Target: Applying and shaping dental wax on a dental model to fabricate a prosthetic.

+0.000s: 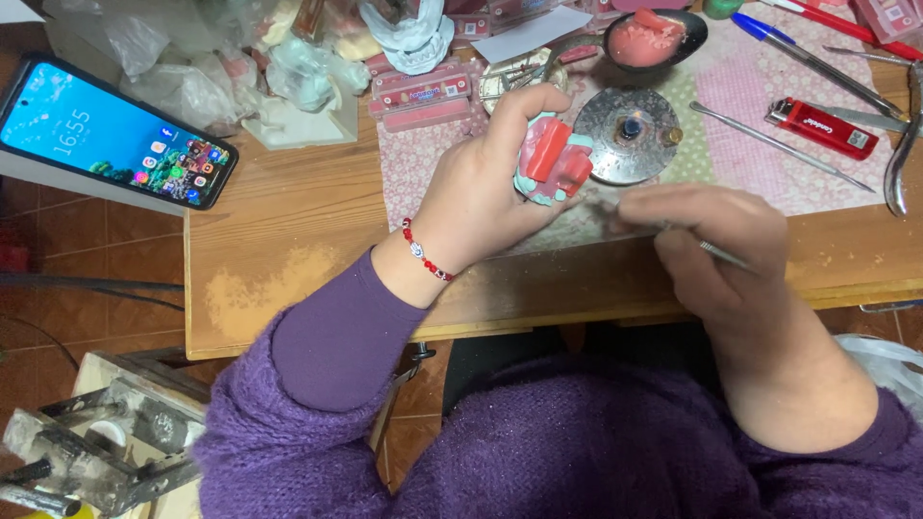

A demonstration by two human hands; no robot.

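Head view: left hand (490, 183) clasps a red-and-teal dental model (555, 160); right hand (716, 245) pinches a thin metal tool (723, 255).

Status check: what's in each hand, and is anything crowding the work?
Left hand grips red-and-teal dental model. Right hand holds thin metal tool, tip toward the model. Round metal burner sits close behind; lighter well clear.

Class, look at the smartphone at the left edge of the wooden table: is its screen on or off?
On. The smartphone screen glows blue, showing a clock and rows of app icons.
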